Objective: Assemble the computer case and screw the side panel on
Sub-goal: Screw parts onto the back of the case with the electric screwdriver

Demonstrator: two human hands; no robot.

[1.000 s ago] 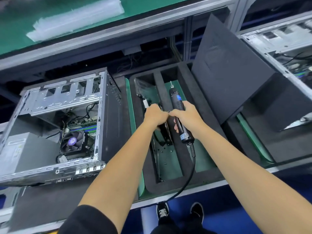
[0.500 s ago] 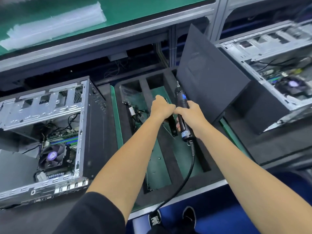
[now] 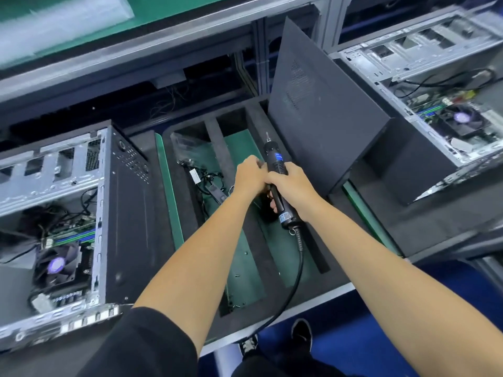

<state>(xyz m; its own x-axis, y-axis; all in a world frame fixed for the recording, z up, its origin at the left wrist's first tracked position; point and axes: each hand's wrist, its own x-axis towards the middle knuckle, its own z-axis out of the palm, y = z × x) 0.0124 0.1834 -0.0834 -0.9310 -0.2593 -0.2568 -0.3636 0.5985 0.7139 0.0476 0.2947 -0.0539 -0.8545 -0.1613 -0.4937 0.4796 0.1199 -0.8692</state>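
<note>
My right hand [image 3: 292, 187] grips a black electric screwdriver [image 3: 275, 162] with a blue label, its bit pointing away from me and its cord [image 3: 295, 278] trailing down toward the floor. My left hand [image 3: 249, 175] is curled right beside it, touching the tool's body; what it holds is hidden. Both hands hover over a black foam tray [image 3: 190, 202]. A dark side panel [image 3: 321, 104] leans upright just right of the hands. An open computer case [image 3: 68, 213] lies at the left and a second open case [image 3: 435, 99] at the right.
The foam tray has green-bottomed slots [image 3: 239, 262] holding a bag and cable bundle [image 3: 201, 172]. A green-topped shelf [image 3: 81, 20] runs along the back above a metal rail. Below the bench edge are the blue floor and my shoes [image 3: 300, 333].
The view has swung right, so the left case slid toward the frame's edge and the right case came further in. Both hands stay together on the screwdriver.
</note>
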